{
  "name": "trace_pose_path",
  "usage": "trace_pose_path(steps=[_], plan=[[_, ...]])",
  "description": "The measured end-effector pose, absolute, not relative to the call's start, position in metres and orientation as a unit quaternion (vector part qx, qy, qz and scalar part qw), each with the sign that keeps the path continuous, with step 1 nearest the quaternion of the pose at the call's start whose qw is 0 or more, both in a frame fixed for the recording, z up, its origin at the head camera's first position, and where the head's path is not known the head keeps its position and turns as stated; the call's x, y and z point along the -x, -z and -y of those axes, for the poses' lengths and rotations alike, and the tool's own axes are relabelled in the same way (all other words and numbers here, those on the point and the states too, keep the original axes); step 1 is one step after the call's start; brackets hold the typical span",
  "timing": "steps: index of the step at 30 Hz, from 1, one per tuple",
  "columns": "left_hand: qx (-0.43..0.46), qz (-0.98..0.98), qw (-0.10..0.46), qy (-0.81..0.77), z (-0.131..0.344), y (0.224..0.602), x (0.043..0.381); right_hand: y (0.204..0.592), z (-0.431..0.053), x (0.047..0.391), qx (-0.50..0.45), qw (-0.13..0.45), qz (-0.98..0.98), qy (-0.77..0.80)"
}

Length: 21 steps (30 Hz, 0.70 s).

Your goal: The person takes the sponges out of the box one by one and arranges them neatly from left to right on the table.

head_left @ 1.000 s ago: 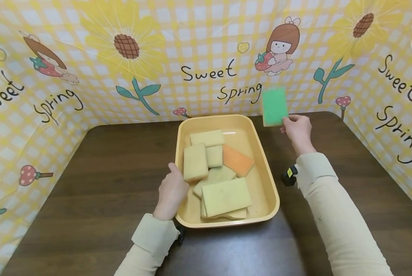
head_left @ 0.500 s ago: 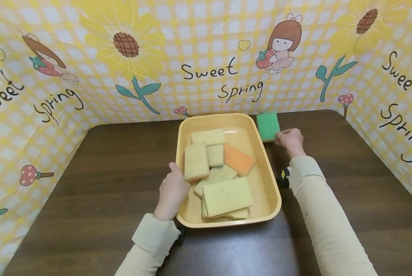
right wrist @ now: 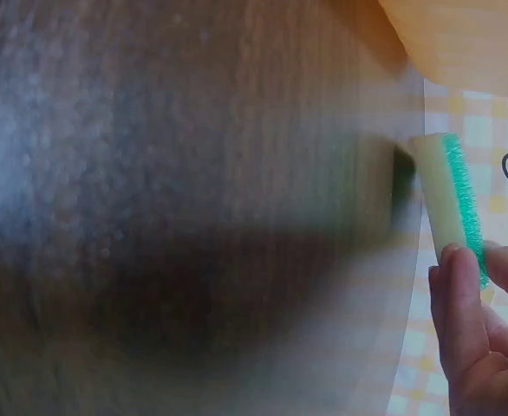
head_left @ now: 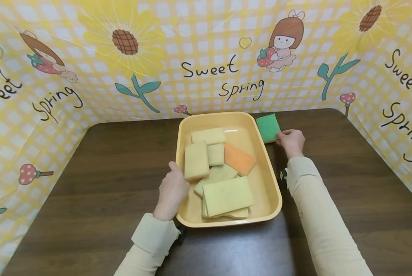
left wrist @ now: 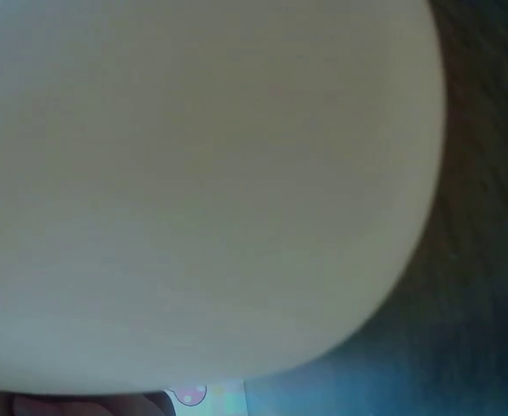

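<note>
In the head view my right hand (head_left: 291, 142) pinches a sponge (head_left: 268, 127), green on top, at one corner beside the tub's far right side. The right wrist view shows the sponge (right wrist: 447, 191) edge-on, with its pale foam and green scouring layer between thumb and fingers, close over the tabletop. My left hand (head_left: 172, 193) grips the left side of a yellow plastic tub (head_left: 226, 224). Filling the left wrist view is the tub's outer wall (left wrist: 211, 191), with fingers (left wrist: 89, 406) partly visible beneath it. Several pale yellow sponges (head_left: 228, 196) and one orange-topped sponge (head_left: 239, 158) lie in the tub.
A dark wooden table (head_left: 116, 172) carries the tub near its middle. Behind it and along both sides hangs a yellow checked cloth (head_left: 206, 46) with flowers and lettering.
My right hand has lowered the green sponge from in front of the back cloth to beside the tub, moving slightly left. The left hand has stayed at the tub's side.
</note>
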<state>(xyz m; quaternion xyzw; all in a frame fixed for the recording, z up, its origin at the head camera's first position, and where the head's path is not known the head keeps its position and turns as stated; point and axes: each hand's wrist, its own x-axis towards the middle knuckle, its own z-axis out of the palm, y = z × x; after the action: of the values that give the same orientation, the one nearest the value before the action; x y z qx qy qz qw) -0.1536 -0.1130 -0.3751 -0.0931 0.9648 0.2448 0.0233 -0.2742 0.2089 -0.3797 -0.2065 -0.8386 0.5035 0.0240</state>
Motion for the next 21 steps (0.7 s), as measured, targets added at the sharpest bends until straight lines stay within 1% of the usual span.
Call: trace_pose_path(steps=[6,16,21], plan=[[0.088,-0.967,0.013,-0.239,0.1132,0.375,0.1536,0.379,-0.2109,0.2732,0.212,0.02,0.837,-0.504],[0.092,-0.966,0.024,-0.239,0.115,0.3757,0.1518,0.3851,-0.2091,0.2738,0.228,0.005,0.835,-0.501],[0.087,-0.967,0.019,-0.237,0.1141,0.3754,0.1528,0.3831,-0.2113,0.2734,0.231,0.013,0.847,-0.479]])
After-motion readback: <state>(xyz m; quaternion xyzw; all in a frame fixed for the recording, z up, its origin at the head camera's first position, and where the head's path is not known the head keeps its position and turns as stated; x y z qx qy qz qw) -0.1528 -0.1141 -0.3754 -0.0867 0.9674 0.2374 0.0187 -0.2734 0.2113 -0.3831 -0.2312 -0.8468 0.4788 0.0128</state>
